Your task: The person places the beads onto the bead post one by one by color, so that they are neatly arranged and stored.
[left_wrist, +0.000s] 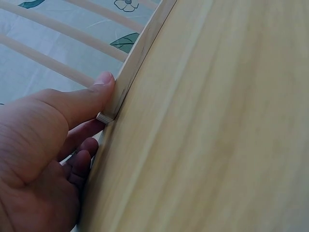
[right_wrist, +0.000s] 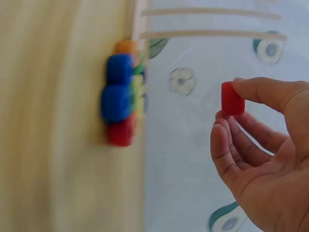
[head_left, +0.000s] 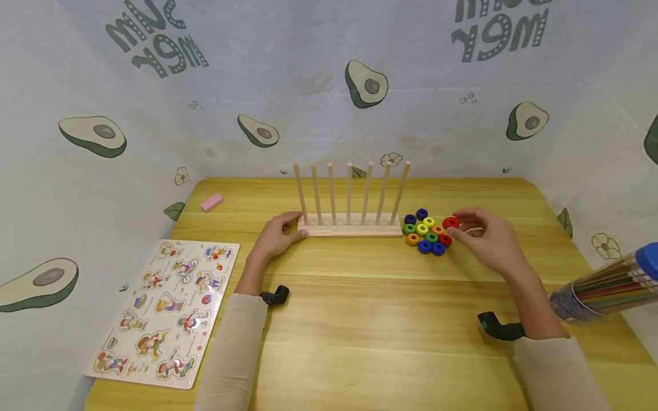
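Observation:
A wooden peg rack (head_left: 349,230) with several upright bare pegs stands toward the back of the table. My left hand (head_left: 277,235) grips the left end of its base; in the left wrist view the thumb of the left hand (left_wrist: 43,140) lies on the base's edge. Between thumb and fingers my right hand (head_left: 488,240) pinches a red bead (head_left: 450,223), which the right wrist view shows lifted above the table. Just right of the rack sits a cluster of coloured beads (head_left: 421,230) in purple, blue, green, yellow, orange and red.
At the left lies a wooden picture puzzle board (head_left: 167,314). Behind it is a pink block (head_left: 212,202). A clear tub of coloured sticks with a blue lid (head_left: 606,291) is at the right edge. A patterned cloth (head_left: 308,85) hangs behind the table.

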A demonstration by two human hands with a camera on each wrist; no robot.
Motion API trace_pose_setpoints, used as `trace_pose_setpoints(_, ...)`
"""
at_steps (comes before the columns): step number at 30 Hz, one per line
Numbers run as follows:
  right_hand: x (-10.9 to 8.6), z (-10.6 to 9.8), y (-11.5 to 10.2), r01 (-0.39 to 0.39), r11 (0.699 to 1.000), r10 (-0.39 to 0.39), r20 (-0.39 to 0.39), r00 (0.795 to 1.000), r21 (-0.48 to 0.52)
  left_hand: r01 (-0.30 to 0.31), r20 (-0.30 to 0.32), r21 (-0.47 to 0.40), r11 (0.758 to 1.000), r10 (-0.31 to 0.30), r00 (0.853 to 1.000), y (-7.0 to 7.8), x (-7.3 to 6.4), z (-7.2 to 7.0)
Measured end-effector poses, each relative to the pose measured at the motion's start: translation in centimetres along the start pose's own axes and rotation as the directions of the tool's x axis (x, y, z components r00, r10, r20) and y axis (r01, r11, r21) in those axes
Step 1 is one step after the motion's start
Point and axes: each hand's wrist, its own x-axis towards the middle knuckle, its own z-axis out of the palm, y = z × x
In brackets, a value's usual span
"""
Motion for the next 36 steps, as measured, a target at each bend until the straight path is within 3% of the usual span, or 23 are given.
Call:
trace_pose_setpoints(10, 3.2, -0.6, -9.6, 0.149, 0.988, -0.147, -0.040, 0.988, 0.042, 0.013, 0.007, 0.008, 1.000, -0.013, 1.000, 0.1, -0.1, 0.2)
trace_pose_setpoints(18, 6.4, 2.4, -16.1, 0.312, 0.943, -0.315, 0.012, 0.949, 0.118, 0.046, -0.003, -0.003, 0.999, -0.046, 0.999, 0.2, -0.2, 0.3)
trace_pose_setpoints(27, 10.0, 6.9, -19.2, 0.424, 0.896, -0.433, 0.047, 0.900, 0.130, 0.082, -0.016, -0.020, 0.996, -0.083, 0.996, 0.2, 0.1, 0.4)
trace_pose_setpoints(36, 12.8, 9.4, -21.8, 0.425, 0.895, -0.437, 0.079, 0.896, 0.136, 0.088, -0.028, -0.028, 0.996, -0.089, 0.996, 0.4, 0.6, 0.9)
